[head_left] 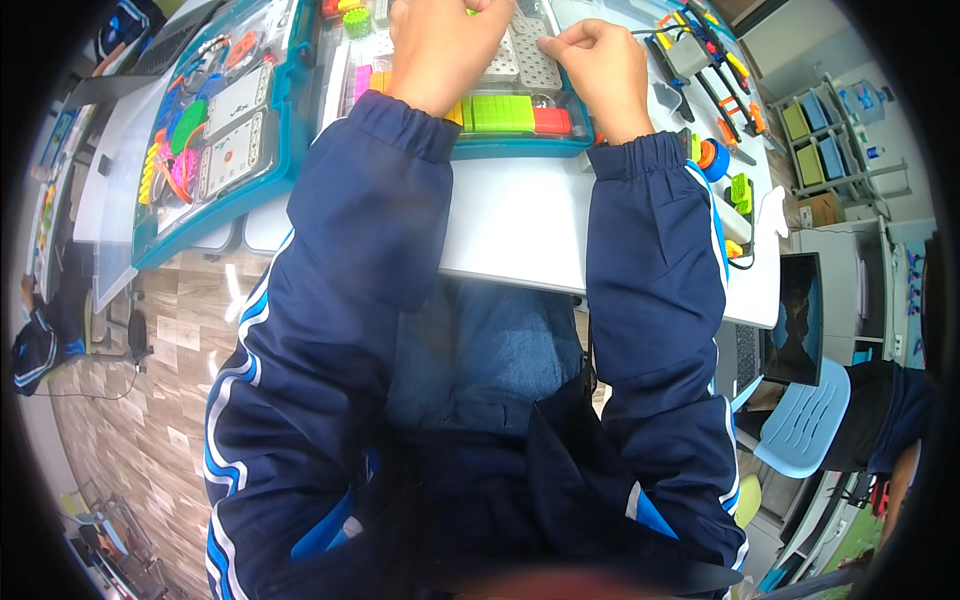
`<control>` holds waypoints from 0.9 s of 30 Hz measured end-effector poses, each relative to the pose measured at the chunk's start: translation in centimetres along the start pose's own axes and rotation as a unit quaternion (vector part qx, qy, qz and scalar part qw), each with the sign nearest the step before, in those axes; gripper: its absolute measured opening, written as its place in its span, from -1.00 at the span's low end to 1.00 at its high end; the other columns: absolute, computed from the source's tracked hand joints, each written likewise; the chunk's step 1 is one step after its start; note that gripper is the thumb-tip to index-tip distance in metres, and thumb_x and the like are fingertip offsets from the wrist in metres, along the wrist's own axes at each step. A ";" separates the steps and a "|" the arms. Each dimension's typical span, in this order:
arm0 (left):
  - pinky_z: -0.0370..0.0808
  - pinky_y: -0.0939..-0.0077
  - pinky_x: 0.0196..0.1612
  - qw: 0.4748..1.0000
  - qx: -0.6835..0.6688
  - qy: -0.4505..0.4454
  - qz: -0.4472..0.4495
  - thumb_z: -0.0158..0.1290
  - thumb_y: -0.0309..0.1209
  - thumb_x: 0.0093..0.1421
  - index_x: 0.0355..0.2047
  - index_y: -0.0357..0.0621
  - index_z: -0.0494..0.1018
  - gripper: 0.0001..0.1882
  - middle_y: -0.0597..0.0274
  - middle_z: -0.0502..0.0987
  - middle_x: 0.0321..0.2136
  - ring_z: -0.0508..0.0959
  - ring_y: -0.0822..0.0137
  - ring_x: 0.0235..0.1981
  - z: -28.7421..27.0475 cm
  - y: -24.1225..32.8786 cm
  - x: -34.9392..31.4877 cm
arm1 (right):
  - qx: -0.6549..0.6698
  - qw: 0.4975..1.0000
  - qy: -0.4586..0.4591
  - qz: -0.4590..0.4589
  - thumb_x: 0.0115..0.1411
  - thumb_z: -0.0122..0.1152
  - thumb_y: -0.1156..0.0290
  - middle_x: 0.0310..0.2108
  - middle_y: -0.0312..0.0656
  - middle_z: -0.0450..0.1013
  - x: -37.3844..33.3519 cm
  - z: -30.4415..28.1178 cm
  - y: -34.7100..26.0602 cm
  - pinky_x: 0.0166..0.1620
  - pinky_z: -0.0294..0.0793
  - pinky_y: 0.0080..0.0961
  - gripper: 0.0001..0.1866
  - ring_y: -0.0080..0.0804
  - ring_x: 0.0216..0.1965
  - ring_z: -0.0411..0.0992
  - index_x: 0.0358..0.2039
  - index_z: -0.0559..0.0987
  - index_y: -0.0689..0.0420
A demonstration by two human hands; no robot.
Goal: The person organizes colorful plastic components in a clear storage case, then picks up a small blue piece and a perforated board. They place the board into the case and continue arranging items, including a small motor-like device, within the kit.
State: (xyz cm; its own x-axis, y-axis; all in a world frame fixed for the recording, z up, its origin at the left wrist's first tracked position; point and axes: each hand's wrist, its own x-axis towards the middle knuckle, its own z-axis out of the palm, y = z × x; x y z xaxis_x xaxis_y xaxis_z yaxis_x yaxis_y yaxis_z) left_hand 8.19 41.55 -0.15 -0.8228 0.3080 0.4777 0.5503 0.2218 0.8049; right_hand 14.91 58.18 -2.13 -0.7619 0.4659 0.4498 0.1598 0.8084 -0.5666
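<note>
Both my hands are over a teal storage box [520, 148] of building parts at the table's front. My left hand [445, 55] is closed with curled fingers above the box's middle. Its fingertips run to the upper edge of the view, so what they hold, if anything, is unclear. My right hand [603, 75] is pinched closed at the box's right side, its fingertips beside a grey perforated plate [536, 60]. Anything in that pinch is too small to name. Along the box's front compartment lie lime green blocks [498, 114] and a red block [551, 121]. A green gear [356, 22] sits at the far left.
To the left, a second teal tray [285, 165] holds grey modules [236, 150], a green disc [188, 124] and coloured parts. An assembled build of black and orange pieces [712, 85] stands on the right. Below it are a blue-orange wheel [712, 158] and a blue chair [805, 418].
</note>
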 end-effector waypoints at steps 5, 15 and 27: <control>0.50 0.25 -0.39 1.000 0.016 0.017 0.008 0.15 -0.28 0.13 -0.54 -0.35 0.56 -0.69 -0.08 0.57 -0.64 0.63 0.09 -0.54 0.0 -0.6 0.4 | 0.116 0.993 -0.006 -0.017 0.06 0.42 0.20 -0.48 -0.24 0.62 0.4 -0.3 -0.9 -0.33 0.47 -0.56 -0.72 -0.54 -0.45 0.53 -0.38 0.71 0.17; 0.47 0.36 -0.41 0.999 -0.048 -0.007 0.018 0.16 -0.32 0.15 -0.43 -0.33 0.56 -0.74 0.03 0.58 -0.58 0.58 0.21 -0.52 0.0 -1.6 0.8 | 0.369 0.920 -0.133 0.005 0.23 0.29 0.35 -0.46 -0.27 0.57 -0.5 -0.5 -2.7 -0.34 0.40 -0.69 -0.78 -0.64 -0.45 0.46 -0.27 0.66 0.28; 0.44 0.55 -0.25 0.964 -0.153 0.180 0.126 0.16 -0.41 0.23 -0.32 -0.28 0.55 -0.84 0.22 0.59 -0.40 0.54 0.45 -0.37 -1.7 -0.6 1.7 | 0.305 0.945 -0.117 -0.006 0.19 0.27 0.42 -0.48 -0.28 0.58 -0.2 0.2 -1.2 -0.33 0.44 -0.61 -0.81 -0.59 -0.45 0.47 -0.31 0.69 0.29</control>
State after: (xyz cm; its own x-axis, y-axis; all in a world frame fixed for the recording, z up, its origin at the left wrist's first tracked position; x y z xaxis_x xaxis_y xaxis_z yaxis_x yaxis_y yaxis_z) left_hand 6.27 40.34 0.79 -0.6950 -0.0358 0.7181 0.7165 -0.1181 0.6875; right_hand 14.72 57.00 -1.66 -0.8907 0.3081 0.3343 -0.1867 0.4226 -0.8869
